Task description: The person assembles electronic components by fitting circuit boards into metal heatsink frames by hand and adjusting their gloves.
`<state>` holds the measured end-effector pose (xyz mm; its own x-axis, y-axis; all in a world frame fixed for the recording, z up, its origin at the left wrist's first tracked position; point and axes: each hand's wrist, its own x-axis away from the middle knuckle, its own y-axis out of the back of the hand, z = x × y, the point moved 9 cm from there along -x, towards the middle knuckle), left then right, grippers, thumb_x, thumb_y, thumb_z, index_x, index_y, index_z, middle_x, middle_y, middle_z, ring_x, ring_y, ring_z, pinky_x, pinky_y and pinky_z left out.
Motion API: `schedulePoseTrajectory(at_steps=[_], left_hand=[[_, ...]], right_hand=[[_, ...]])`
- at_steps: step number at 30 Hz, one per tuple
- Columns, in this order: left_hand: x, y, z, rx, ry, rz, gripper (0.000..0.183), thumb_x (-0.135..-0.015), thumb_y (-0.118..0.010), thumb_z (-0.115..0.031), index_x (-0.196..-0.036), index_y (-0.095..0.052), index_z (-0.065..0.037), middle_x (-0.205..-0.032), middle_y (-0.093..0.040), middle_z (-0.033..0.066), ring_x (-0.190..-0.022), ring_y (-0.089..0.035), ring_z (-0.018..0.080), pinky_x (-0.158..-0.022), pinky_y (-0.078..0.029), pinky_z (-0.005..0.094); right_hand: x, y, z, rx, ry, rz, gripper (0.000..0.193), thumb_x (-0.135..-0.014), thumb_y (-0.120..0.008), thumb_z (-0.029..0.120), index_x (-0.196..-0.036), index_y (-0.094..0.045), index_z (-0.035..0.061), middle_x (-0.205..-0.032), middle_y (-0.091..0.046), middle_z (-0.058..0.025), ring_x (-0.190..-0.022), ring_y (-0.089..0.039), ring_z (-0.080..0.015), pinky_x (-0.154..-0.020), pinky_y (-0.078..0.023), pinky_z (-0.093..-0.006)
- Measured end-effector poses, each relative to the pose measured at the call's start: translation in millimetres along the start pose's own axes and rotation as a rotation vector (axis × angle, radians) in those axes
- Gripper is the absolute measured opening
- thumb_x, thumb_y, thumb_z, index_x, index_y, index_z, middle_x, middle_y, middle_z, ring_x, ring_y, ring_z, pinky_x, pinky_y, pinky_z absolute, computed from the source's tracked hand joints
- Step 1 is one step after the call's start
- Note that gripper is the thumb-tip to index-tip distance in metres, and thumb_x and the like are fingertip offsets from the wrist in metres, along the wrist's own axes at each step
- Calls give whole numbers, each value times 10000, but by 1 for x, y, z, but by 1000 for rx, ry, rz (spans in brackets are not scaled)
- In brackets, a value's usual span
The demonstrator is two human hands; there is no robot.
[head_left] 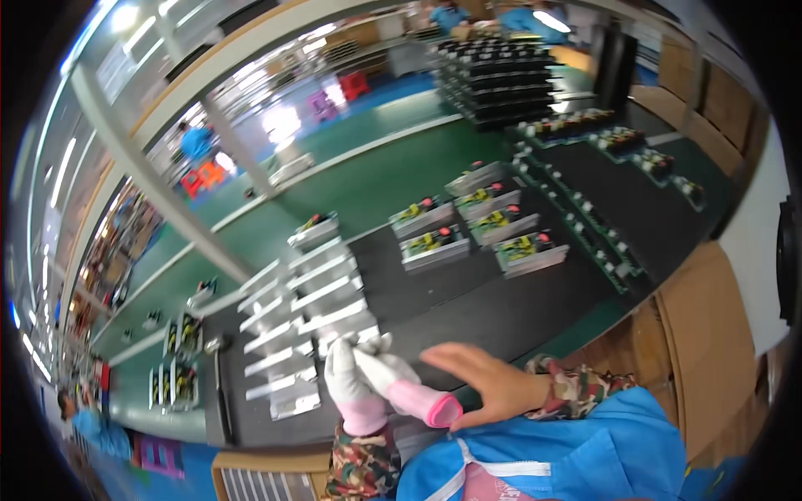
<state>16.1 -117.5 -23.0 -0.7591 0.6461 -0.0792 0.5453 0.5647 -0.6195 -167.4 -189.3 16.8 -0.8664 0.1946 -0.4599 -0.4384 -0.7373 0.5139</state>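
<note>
My left hand (pixel 346 386), in a white glove with a pink cuff, is closed on a second, matching white glove (pixel 403 386). That loose glove slants down to the right, its pink cuff gaping toward my bare right hand. My right hand (pixel 493 382) has its fingers stretched out and apart, with the thumb close beside the cuff's rim; whether they touch I cannot tell. Just beyond my left hand, rows of bent silver metal brackets (pixel 329 294) lie on the black mat (pixel 401 313). Both forearms are in camouflage sleeves.
Several circuit boards on metal brackets (pixel 434 244) stand beyond my hands. A long strip of boards (pixel 576 213) runs along the right, near stacked black trays (pixel 493 83). An electric screwdriver-like tool (pixel 219 380) lies left. Cardboard boxes (pixel 710 317) stand right; people work in the distance.
</note>
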Motion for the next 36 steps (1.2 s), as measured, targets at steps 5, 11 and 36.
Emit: schedulePoseTrajectory(at_steps=[5,11,36], left_hand=[[3,-15,3,72,-25,56,278,-1010,-563,-209,-1173,-538,15,-863,-693,149,-898,-690,271,-904,-541,386],[12,-22,-15,-229,-201,-91,349,-932,-663,-193,-1204,-583,10,-853,-693,111,-1008,-659,269,-1075,-434,465],[30,-90,-15,-1189,-702,433,184,-740,-771,-100,-902,-709,-41,-847,-697,53,-819,-639,221,-1184,-326,478]], right_hand=[[10,-11,-19,-98,-192,80,566,-860,-688,225,-1387,-542,76,-1245,-624,-117,-1034,-631,-282,-897,-491,-345],[10,19,-20,-133,-114,-275,430,-782,-633,-2,-1211,-661,19,-1065,-728,-92,-853,-677,-190,-757,-516,-280],[2,28,13,502,209,-407,286,-764,-669,-1,-1042,-707,58,-873,-699,-73,-594,-593,-226,-539,-465,-292]])
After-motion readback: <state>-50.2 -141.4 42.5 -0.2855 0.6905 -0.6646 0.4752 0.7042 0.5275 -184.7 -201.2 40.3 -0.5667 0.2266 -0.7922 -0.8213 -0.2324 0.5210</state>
